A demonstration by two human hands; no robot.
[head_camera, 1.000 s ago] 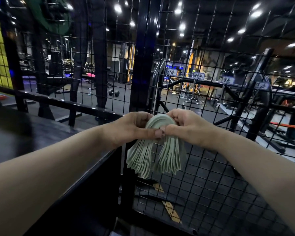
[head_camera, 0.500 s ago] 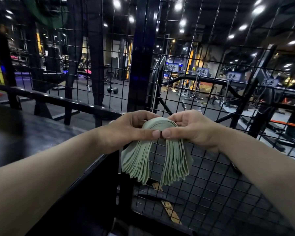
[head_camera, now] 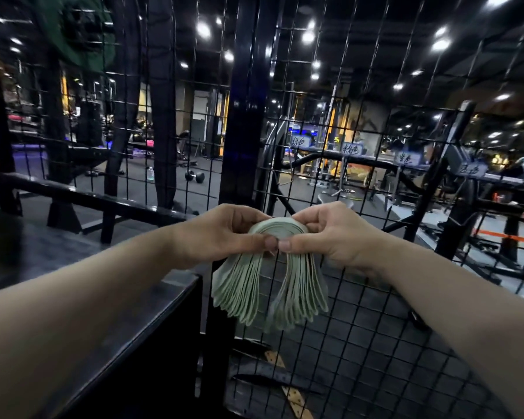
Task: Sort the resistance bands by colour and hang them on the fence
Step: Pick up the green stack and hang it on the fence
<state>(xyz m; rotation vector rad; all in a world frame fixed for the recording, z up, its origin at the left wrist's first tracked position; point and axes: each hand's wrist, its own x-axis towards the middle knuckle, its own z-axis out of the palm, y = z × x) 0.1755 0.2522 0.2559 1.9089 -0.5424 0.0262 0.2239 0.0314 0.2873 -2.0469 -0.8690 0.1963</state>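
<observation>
A thick bundle of pale green resistance bands (head_camera: 270, 285) hangs folded in an arch, its two ends fanning downward. My left hand (head_camera: 221, 234) grips the top of the bundle from the left and my right hand (head_camera: 330, 234) grips it from the right, the thumbs nearly touching on its near face. The bundle is held just in front of the black wire-mesh fence (head_camera: 360, 297). Small hand-written labels (head_camera: 353, 149) hang in a row on the mesh to the upper right.
A thick black fence post (head_camera: 242, 116) stands right behind the hands. A dark table top (head_camera: 73, 282) lies under my left forearm. Beyond the mesh are gym machines, dumbbells (head_camera: 194, 176) on the floor and bright ceiling lights.
The view has shifted a little, and both hands with the bundle sit slightly lower in frame. The bands' ends fan out wider. Both grips are unchanged.
</observation>
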